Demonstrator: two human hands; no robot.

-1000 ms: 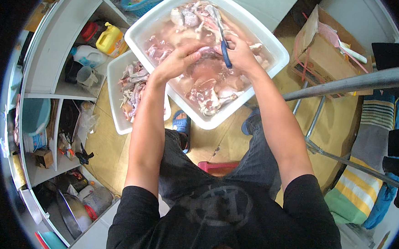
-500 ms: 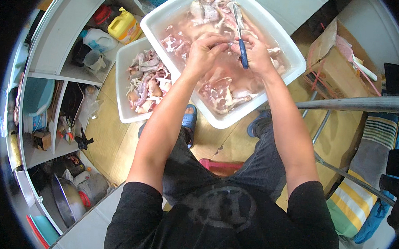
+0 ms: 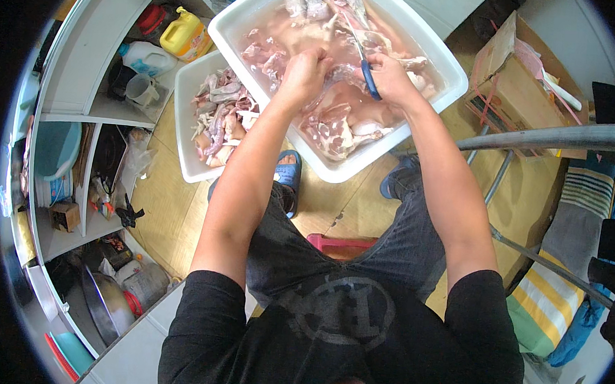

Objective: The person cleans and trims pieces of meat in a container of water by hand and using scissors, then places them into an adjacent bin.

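Observation:
A large white basin (image 3: 462, 89) holds pinkish water with raw poultry pieces (image 3: 308, 3) in it, some partly under the surface. My right hand (image 3: 395, 81) is closed around blue-handled scissors (image 3: 368, 77). Their metal blades point away from me over the water. To the left of the scissors, my left hand (image 3: 305, 73) is low over the basin with its fingers curled closed. What it pinches, if anything, is hidden. More cut poultry (image 3: 222, 109) lies in a second white tub (image 3: 180, 124), partly under the basin's left side.
Open shelves (image 3: 86, 119) at the left hold bottles, a yellow jug (image 3: 185, 35) and bowls. A cardboard box (image 3: 501, 81) stands at the right, behind a metal rail (image 3: 543, 136). A red stool edge (image 3: 339, 243) shows between my legs.
My left hand has drawn away from my right hand, to the left and slightly down. The scissors remain in my right hand, tilted more. The whole view has shifted a little.

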